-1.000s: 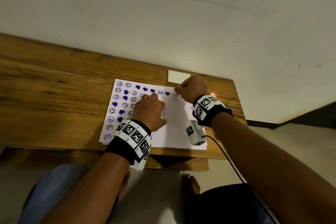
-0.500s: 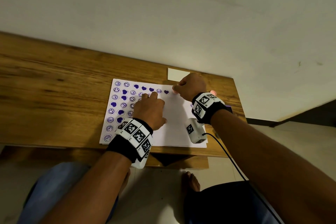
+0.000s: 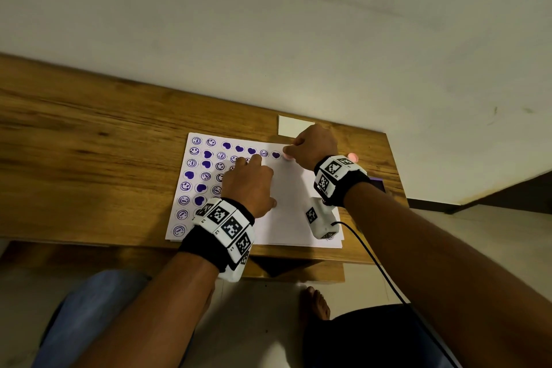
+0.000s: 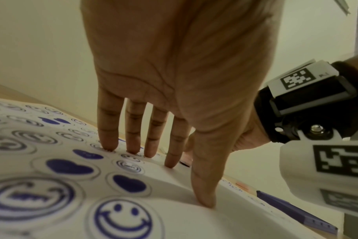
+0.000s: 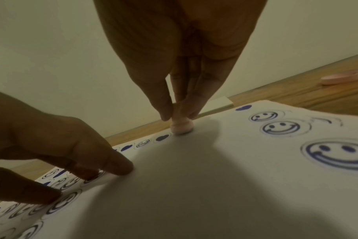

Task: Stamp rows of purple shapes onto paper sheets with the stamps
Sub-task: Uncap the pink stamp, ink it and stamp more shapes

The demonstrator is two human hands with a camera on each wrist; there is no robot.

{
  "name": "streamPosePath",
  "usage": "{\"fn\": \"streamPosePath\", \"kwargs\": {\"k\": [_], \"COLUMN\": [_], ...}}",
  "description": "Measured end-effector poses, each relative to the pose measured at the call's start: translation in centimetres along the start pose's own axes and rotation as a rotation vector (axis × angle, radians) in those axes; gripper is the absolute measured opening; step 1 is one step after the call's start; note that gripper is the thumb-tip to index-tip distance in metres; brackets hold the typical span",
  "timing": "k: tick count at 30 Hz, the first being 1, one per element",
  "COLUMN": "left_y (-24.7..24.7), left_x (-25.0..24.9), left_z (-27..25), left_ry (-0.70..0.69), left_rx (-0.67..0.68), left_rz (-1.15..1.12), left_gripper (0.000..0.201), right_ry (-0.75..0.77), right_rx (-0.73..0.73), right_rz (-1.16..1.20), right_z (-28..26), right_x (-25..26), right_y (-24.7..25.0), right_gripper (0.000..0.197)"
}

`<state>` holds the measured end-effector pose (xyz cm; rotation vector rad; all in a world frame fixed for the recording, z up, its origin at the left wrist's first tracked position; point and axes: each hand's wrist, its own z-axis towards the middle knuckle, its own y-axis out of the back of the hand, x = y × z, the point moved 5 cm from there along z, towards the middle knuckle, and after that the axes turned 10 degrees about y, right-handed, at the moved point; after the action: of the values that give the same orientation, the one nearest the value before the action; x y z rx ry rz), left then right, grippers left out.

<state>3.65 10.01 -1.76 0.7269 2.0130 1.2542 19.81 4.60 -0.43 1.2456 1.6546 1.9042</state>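
The right hand point(image 3: 313, 145) is gripping a small pale pink round-based stamp point(image 5: 182, 127) between thumb and fingertips, and the stamp's base is sitting on the white paper sheet point(image 3: 295, 206). Just left of this grip, a solid purple heart print point(image 3: 276, 154) is ending the top row of hearts and smiley faces. No readable lettering is showing on the stamp; the small writing inside some ringed prints is too blurred to read. The wrist bands point(image 3: 336, 172) are carrying black-and-white square code markers only.

The left hand point(image 3: 249, 185) is lying open, straight fingertips point(image 4: 107, 148) pressing the sheet below and left of the grip. Compared with the earlier head views, both hands are keeping the same places, and the stamp is staying beside the last heart.

Beyond the grip, a small white card point(image 3: 294, 125) is lying on the brown wooden table point(image 3: 89, 140). To the right, a second pink piece point(image 5: 341, 77) is lying on the wood. A flat purple box point(image 4: 296, 211) is lying off the sheet's right edge. The right wrist is hiding part of the sheet.
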Motion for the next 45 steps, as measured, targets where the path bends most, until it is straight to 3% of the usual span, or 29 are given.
{"fn": "streamPosePath", "kwargs": {"k": [6,23,26,30,35,40,45], "left_y": [0.0,-0.2,0.0,0.1,-0.1,-0.1,0.0], "left_x": [0.0,0.2,0.1,0.1,0.1,0.1,0.3], "left_z": [0.0,-0.1,0.0,0.0,0.1,0.2,0.2], "left_ry": [0.003,0.008,0.013,0.012,0.005,0.025,0.039], "left_rx": [-0.001,-0.001,-0.001,-0.006,-0.001,0.021,0.02], "left_rz": [-0.003,-0.002,-0.002,-0.014,-0.017,-0.018,-0.037], "left_gripper": [0.057,0.056,0.057,0.058,0.062,0.06,0.061], "right_ry": [-0.009,-0.058,-0.073,-0.068,-0.131,-0.072,-0.021], "right_rx": [0.045,0.179,0.114,0.071,-0.275,-0.281,-0.293], "right_rz": [0.006,0.148,0.138,0.182,0.325,0.34,0.373], "right_z": [0.2,0.9,0.7,-0.3,-1.9,-4.7,-7.1], "right_x": [0.2,0.2,0.2,-0.1,-2.5,-3.9,-4.3], "right_y": [-0.1,-0.3,0.0,0.9,5.3,8.0,7.0], "right_gripper": [0.028,0.036,0.046,0.042,0.027,0.022,0.017]}}
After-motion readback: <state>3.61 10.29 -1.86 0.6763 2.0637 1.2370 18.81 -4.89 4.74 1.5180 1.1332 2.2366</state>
